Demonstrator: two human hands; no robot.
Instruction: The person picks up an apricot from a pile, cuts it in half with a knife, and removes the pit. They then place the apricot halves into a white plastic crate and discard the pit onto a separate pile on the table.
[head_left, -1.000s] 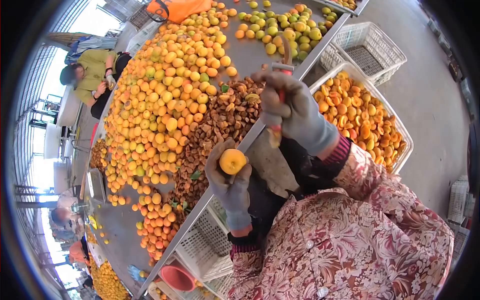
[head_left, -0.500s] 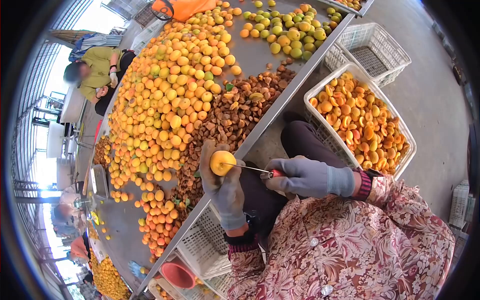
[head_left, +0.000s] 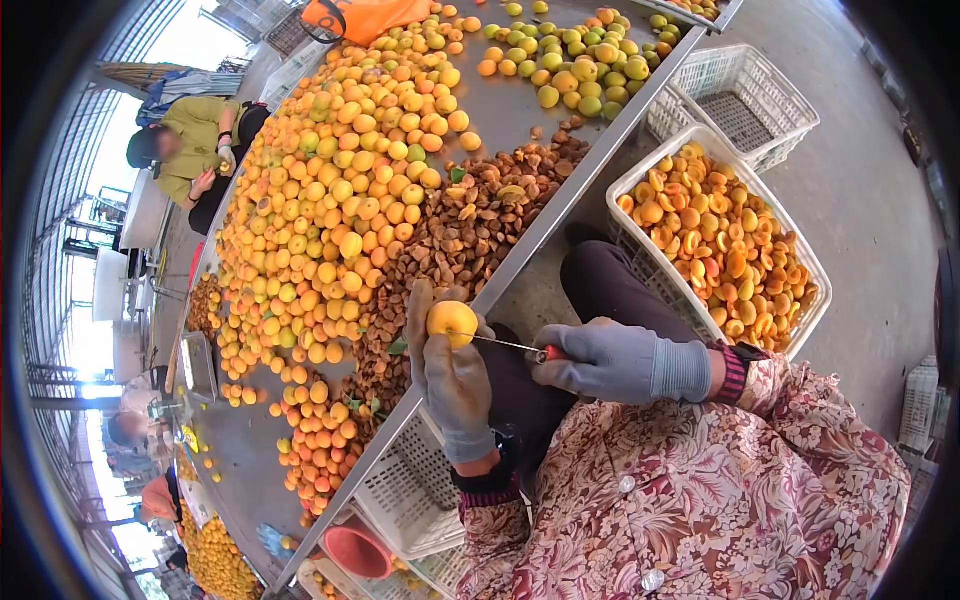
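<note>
My left hand (head_left: 452,385), in a grey glove, is closed around a yellow-orange apricot (head_left: 453,322) over the table's near edge. My gloved right hand (head_left: 610,360) grips the red handle of a thin metal tool (head_left: 551,354). Its narrow shaft reaches left, with the tip at the lower side of the apricot. Just beyond the left hand lies a heap of brown apricot pits (head_left: 470,220). Behind them spreads a large pile of whole apricots (head_left: 320,190).
To my right stands a white crate (head_left: 820,270) of halved apricots, with another white crate (head_left: 790,130) behind it. Greener fruit (head_left: 600,65) lies at the table's far end. Below the table edge are a crate (head_left: 410,490) and a red bowl (head_left: 357,549). A person (head_left: 195,150) sits across the table.
The apricot and the fingers of my left hand have shifted slightly right and turned. The tool's tip now meets the fruit lower down. My right hand has barely moved.
</note>
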